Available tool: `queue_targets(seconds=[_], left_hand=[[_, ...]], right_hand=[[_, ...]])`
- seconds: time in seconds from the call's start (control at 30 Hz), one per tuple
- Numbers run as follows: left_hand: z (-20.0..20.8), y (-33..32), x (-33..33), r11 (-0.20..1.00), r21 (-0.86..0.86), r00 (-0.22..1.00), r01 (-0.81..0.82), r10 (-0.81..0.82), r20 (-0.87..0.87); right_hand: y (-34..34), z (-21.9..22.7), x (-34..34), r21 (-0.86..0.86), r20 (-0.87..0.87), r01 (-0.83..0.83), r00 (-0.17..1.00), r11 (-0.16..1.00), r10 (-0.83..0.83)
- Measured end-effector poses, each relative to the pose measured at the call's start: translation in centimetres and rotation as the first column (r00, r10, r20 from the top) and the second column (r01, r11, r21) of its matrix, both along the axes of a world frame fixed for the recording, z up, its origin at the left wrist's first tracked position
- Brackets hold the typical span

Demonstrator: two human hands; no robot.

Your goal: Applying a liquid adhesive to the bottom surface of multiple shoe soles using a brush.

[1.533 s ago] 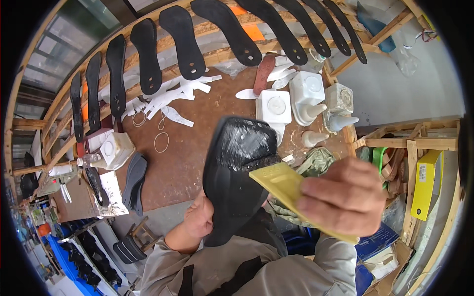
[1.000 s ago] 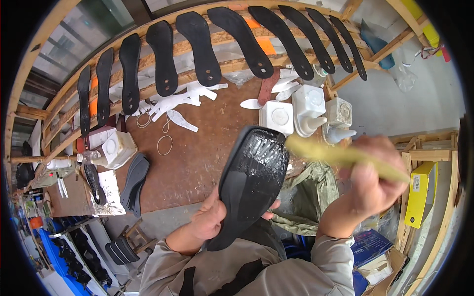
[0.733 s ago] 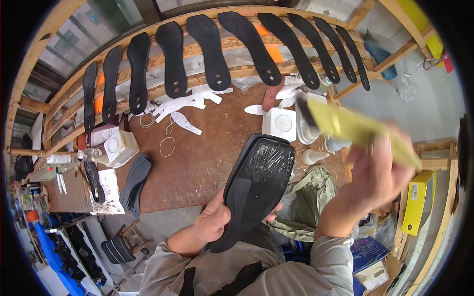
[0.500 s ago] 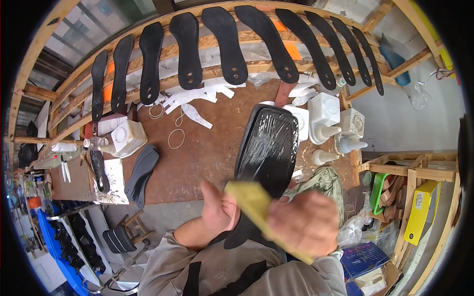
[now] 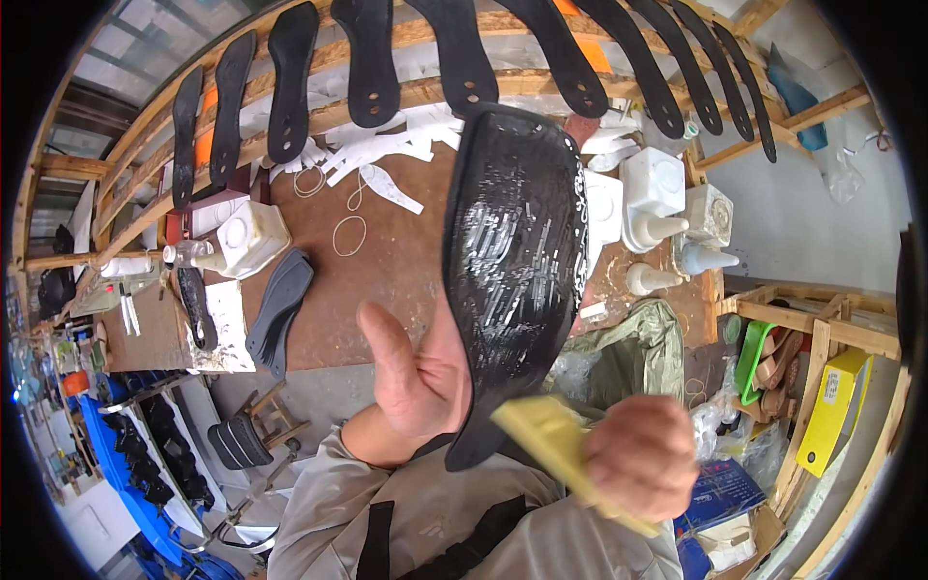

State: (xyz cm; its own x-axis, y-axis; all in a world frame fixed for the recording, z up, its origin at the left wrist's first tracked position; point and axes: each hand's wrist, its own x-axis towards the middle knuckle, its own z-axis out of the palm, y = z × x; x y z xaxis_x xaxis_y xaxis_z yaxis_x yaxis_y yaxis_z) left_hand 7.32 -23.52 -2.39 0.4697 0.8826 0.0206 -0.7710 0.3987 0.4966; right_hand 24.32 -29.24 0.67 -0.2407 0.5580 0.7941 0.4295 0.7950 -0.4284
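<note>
A black shoe sole (image 5: 512, 232) is held up before me, its wide toe end away and its narrow heel end near my apron. Glossy wet-looking streaks cover its upper face, and white smears line its right edge. My left hand (image 5: 418, 372) supports it from beneath on the left, thumb sticking out; the other fingers are mostly hidden behind the sole. Off to the right, my right hand (image 5: 641, 454) is closed around a flat yellow tool (image 5: 551, 440), blurred by motion. The tool's wide end lies beside the sole's narrow part; whether they touch, I cannot tell.
Several black soles (image 5: 372, 68) lean along a wooden rack at the back. On the brown table (image 5: 387, 271) are white paper pieces, rubber bands, a stack of dark soles (image 5: 280, 304) and white nozzle bottles (image 5: 652, 188). A green plastic bag (image 5: 643, 353) hangs at the right edge.
The sole is raised and tilted more toward me, showing more of its streaked face. My right hand with the yellow tool has moved right and slightly down, uncovering the sole's lower half.
</note>
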Motion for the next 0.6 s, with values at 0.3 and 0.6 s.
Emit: queue_targets(seconds=[0.3,0.6], left_hand=[[-2.9,-1.6,-0.8,0.997,0.054,0.998,-0.055,0.053,0.028],[-2.8,-1.9,-1.3,0.990,0.125,0.984,0.071,-0.049,-0.168]], right_hand=[[0.0,1.3,0.2,-0.561,-0.315,0.406,0.701,0.721,-0.639],[1.6,3.4,1.3,-0.540,-0.522,0.517,0.413,0.664,-0.747]])
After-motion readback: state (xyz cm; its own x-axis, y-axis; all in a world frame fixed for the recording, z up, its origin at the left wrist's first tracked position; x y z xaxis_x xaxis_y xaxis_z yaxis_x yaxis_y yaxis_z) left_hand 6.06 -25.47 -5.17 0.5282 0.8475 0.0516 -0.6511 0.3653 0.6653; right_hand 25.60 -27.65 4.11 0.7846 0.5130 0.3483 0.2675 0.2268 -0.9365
